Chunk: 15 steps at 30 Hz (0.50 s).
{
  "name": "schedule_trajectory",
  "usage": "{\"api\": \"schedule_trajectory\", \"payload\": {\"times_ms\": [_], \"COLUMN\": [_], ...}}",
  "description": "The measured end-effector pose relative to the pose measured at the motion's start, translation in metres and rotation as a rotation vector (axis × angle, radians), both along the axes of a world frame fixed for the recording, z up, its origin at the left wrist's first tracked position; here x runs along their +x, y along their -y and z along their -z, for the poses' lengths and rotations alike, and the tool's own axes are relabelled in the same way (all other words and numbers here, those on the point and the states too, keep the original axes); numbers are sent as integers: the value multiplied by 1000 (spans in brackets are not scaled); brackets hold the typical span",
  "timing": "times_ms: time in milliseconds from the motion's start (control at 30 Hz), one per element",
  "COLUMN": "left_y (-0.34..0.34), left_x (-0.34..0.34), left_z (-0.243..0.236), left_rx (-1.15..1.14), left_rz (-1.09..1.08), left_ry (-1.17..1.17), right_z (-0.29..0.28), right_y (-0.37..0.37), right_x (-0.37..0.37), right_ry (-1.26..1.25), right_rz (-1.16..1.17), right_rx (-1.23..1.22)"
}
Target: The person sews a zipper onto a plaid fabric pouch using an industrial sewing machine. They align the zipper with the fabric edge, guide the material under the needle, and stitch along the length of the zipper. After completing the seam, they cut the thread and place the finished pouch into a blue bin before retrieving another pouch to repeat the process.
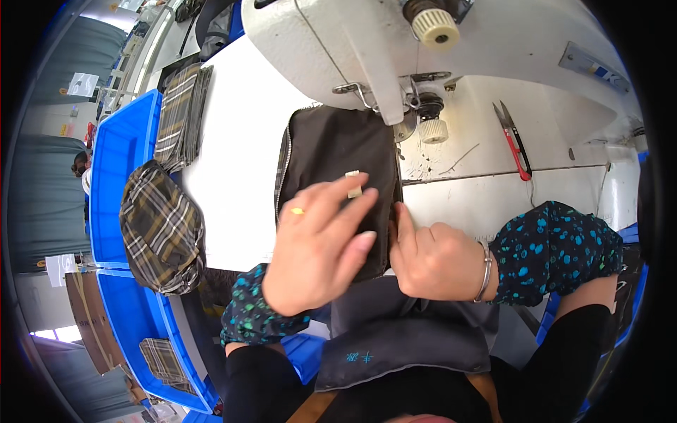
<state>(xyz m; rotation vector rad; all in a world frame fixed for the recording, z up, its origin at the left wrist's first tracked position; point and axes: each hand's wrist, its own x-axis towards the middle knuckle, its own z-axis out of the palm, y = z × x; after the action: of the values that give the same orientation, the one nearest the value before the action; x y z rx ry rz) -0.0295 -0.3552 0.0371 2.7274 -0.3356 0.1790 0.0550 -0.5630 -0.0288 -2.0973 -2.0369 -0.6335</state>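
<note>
A dark brown fabric pouch [338, 141] lies flat under the presser area of a white sewing machine [317, 42]. A zipper runs down its left edge, with a strip of plaid beside it, and a small cream label [353, 185] sits on its middle. My left hand [317, 240] rests on the pouch, fingers stretched out, the fingertips by the label. At the pouch's right edge, my right hand [437, 257] has its index finger straight along the edge and its other fingers curled. The thumb is hidden; the edge appears held there.
Red-and-black thread snips [515, 141] lie on the machine bed at right. On the left are a stack of plaid pieces [182, 116], a plaid pouch [161, 229] and blue bins [120, 183]. Thread scraps lie near the machine's cream knob [433, 131].
</note>
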Motion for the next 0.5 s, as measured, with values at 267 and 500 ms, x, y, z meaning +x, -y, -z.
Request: {"api": "schedule_trajectory", "payload": {"times_ms": [267, 500], "left_y": [16, 21], "left_x": [4, 5], "left_z": [46, 50], "left_rx": [16, 48], "left_rz": [5, -42], "left_ry": [71, 203], "right_z": [-2, -2], "right_y": [3, 4], "right_x": [-4, -3], "right_ry": [-34, -18], "right_rz": [-51, -64], "right_rx": [33, 40]}}
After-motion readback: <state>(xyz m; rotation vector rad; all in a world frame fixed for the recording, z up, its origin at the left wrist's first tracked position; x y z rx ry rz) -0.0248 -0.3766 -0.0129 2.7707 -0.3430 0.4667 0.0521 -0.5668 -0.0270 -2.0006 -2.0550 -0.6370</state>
